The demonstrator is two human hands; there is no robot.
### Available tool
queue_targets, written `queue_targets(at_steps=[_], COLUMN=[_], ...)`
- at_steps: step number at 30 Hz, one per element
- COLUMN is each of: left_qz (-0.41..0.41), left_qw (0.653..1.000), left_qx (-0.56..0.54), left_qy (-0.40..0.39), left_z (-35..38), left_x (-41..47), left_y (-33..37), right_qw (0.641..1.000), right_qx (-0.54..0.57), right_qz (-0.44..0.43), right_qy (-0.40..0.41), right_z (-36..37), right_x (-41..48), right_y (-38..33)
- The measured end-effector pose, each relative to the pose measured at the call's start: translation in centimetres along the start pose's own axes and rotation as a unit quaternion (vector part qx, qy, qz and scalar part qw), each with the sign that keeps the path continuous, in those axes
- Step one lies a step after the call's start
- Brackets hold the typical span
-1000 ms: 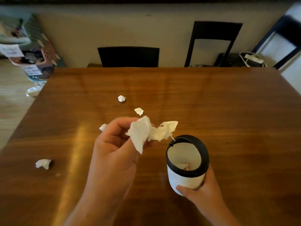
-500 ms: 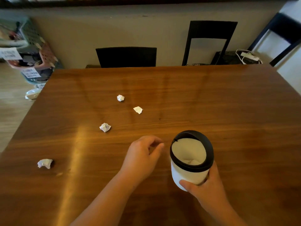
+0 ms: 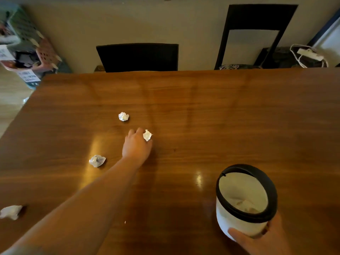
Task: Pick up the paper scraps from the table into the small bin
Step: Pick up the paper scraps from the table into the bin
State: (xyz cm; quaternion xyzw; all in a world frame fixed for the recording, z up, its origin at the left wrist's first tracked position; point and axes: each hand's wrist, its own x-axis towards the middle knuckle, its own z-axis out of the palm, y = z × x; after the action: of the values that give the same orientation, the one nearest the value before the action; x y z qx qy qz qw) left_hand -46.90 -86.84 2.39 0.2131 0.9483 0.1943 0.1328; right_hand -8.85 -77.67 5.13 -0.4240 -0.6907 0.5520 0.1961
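Fingers (image 3: 139,132) touching paper scrap (image 3: 147,135)

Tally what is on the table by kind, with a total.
Paper scraps lying loose: 3
Paper scraps at the left hand: 1
Small bins, held by the right hand: 1
Total: 5

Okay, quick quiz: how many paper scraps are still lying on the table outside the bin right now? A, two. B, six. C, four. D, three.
C: four scraps lie on the table: the far one, one at the left hand's fingers, one near the forearm, one at the left edge.
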Motion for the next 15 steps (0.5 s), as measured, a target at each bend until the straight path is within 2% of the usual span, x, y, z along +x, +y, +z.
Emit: queue_targets(at_steps=[4, 8, 11, 15], left_qz=[-0.007, 0.023, 0.040, 0.012], left_qw=[0.999, 0.997, 0.997, 0.999], left_qx=[0.039, 0.073, 0.071, 0.024], left_qy=[-0.003, 0.005, 0.002, -0.024], left_z=[1.9, 2.9, 3.1, 2.4], left_x=[2.3, 2.7, 1.9, -1.9], left_y=[-0.1, -0.3, -0.7, -2.2], right_qw=[1.000, 1.000, 1.000, 0.999], right_qx=[0.002, 0.002, 0.003, 0.001], right_qz=[-0.017, -0.008, 0.022, 0.028], right_qy=[-0.014, -0.028, -0.020, -0.029], right_z=[-1.1, -1.7, -1.7, -0.5], right_x=[3.3, 4.6, 4.3, 2.6], right_y=[0.9, 1.2, 0.7, 0.0])
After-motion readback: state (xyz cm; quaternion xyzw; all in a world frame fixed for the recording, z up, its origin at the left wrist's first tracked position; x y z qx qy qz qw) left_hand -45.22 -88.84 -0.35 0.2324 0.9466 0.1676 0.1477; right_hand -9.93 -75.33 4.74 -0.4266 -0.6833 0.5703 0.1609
